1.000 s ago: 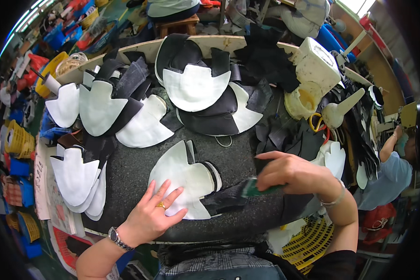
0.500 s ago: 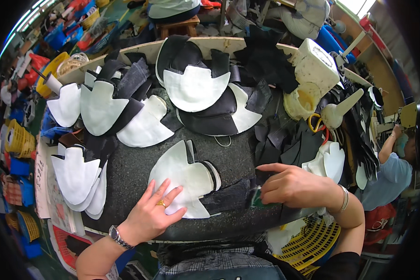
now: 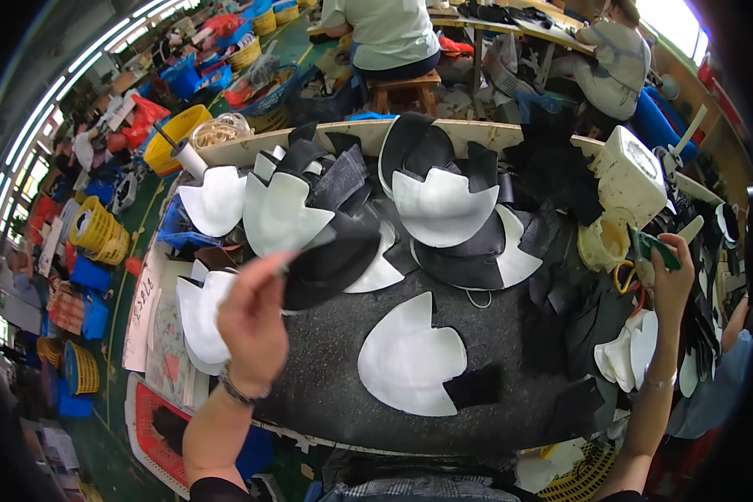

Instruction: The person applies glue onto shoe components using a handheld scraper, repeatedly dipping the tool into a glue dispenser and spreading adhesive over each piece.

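My left hand (image 3: 255,330) pinches a dark curved shoe-upper piece (image 3: 330,269), lifted over the left side of the table and smeared by motion. At the far right, my right hand (image 3: 673,272) grips a small flat green tool (image 3: 647,246), whose exact kind I cannot make out. The tool is beside a yellowed plastic cup (image 3: 601,247). In the middle of the dark worktop (image 3: 326,376) lies a white tongue-shaped piece (image 3: 410,360), with a black strip (image 3: 477,391) at its lower right edge.
Stacks of white and black pieces (image 3: 443,205) line the far side. A grimy white jug (image 3: 632,171) stands behind the cup, near yellow-handled scissors (image 3: 621,276). White pieces (image 3: 632,343) lie at right. A red basket (image 3: 155,427) is below left. Two people sit beyond the table.
My left hand has left the middle white piece and now holds up a dark piece at left. My right hand has moved up and right with the green tool. The view has shifted.
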Tool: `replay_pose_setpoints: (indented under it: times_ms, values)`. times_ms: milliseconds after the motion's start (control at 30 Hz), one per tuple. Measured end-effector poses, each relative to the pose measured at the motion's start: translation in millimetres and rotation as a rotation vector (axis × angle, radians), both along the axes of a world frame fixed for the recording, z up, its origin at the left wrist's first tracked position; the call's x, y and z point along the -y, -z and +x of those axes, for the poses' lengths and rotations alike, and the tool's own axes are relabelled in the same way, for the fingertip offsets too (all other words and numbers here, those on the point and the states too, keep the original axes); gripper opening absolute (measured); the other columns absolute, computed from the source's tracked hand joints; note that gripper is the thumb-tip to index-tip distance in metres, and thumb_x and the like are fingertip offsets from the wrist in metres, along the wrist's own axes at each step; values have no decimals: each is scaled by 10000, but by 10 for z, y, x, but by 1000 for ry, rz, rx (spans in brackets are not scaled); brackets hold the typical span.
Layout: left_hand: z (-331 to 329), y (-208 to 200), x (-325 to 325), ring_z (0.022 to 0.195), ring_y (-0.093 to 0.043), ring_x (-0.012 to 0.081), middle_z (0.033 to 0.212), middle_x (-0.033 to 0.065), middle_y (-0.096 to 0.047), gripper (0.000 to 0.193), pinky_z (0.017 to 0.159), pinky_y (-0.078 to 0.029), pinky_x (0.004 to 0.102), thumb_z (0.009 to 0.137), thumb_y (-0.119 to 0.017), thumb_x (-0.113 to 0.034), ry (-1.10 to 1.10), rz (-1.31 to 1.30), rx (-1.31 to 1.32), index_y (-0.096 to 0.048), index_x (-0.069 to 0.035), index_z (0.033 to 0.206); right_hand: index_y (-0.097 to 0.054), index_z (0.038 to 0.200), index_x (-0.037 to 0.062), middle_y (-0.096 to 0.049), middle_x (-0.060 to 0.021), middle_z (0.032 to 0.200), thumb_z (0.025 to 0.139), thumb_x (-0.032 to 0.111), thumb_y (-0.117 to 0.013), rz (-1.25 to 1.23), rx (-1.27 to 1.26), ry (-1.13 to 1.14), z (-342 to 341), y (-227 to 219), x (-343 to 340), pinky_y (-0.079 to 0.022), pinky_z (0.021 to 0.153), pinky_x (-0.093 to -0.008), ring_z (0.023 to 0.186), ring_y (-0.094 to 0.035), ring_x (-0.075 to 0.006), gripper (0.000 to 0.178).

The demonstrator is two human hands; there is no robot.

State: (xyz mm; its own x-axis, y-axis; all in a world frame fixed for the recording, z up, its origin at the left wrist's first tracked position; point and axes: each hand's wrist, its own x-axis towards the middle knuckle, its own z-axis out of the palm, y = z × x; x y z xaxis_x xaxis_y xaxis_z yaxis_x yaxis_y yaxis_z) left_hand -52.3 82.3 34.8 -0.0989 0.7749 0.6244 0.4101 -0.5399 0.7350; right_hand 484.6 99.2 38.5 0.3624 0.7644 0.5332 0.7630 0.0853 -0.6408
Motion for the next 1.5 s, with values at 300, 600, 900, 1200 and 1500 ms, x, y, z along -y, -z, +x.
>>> replay_pose_setpoints:
  times_ms: [300,600,900,1200,1500]
  values:
    - [-391,-368,-950,1047,-639,139,1155,98,-689,250,946,-484,269,973,-583,18,208,-112,159,-592,14,1223,-654,916,-10,-677,-114,762,835,32,-695,-158,185,76,79,446,-542,-489,693,-316,722,-653,-193,100]
    - [-278,-105,-886,1404,-425,346,1477,201,-478,750,1129,-367,440,805,-783,-109,-67,-103,-712,-445,-54,1472,-669,859,-24,-665,-27,737,892,84,-679,-82,-569,43,319,206,-183,-453,626,-234,667,-597,-90,114]
    - [304,572,471,1337,-459,433,1485,160,-460,623,1119,-369,568,777,-758,-460,680,-224,-1044,-603,-248,1342,-681,948,-2,-699,-77,815,823,19,-764,-429,-484,-686,-1858,220,649,-519,625,-279,690,-648,-128,152]
    - [303,723,551,1227,-553,470,1397,200,-534,425,1011,-494,559,790,-763,-318,607,-1,-1040,-681,-160,1176,-636,1001,-34,-629,-139,891,581,-31,-676,-111,319,-993,-2160,452,797,-533,713,-375,796,-648,-296,422]
    - [348,700,569,1224,-543,501,1405,231,-511,341,1008,-489,587,850,-644,-193,578,0,-1116,-662,-144,1187,-636,944,31,-635,-100,764,698,-33,-714,-141,201,-831,-2260,413,607,-503,584,-382,651,-618,-288,266]
